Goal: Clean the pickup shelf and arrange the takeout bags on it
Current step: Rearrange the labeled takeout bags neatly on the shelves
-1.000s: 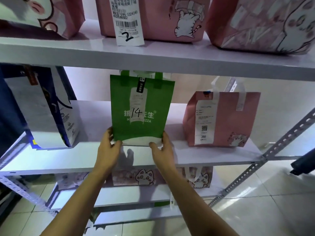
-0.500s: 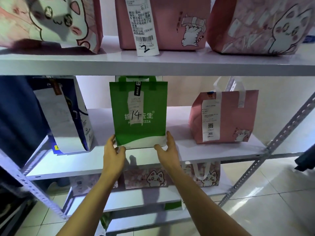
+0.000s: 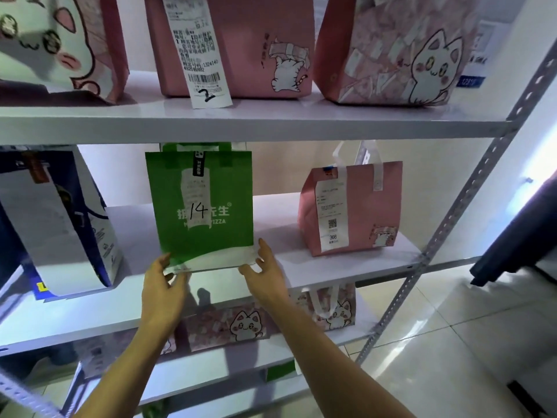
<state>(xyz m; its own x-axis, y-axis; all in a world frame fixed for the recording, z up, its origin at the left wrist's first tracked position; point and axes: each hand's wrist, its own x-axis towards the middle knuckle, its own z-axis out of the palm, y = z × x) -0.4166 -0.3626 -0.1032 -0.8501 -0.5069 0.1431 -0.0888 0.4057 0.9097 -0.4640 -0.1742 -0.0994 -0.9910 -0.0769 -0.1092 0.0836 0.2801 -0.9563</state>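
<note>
A green takeout bag (image 3: 208, 188) marked "14" stands upright in the middle of the white middle shelf (image 3: 331, 267), close to its front edge. My left hand (image 3: 164, 285) holds the bag's bottom left corner, thumb under the base. At the bottom right corner is my right hand (image 3: 266, 273), its thumb at the bag's lower edge and a finger reaching up the side. The top shelf board hides the bag's handles.
On the same shelf stand a pink bag (image 3: 364, 206) to the right and a blue-and-white bag (image 3: 60, 224) to the left. The top shelf carries three pink cat bags (image 3: 241, 46); more cat bags (image 3: 241, 324) sit below. A perforated steel upright (image 3: 470, 191) runs down the right.
The green bag has moved slightly back onto the shelf and my hands stayed at its bottom corners. My view has tilted upward, showing more of the top shelf.
</note>
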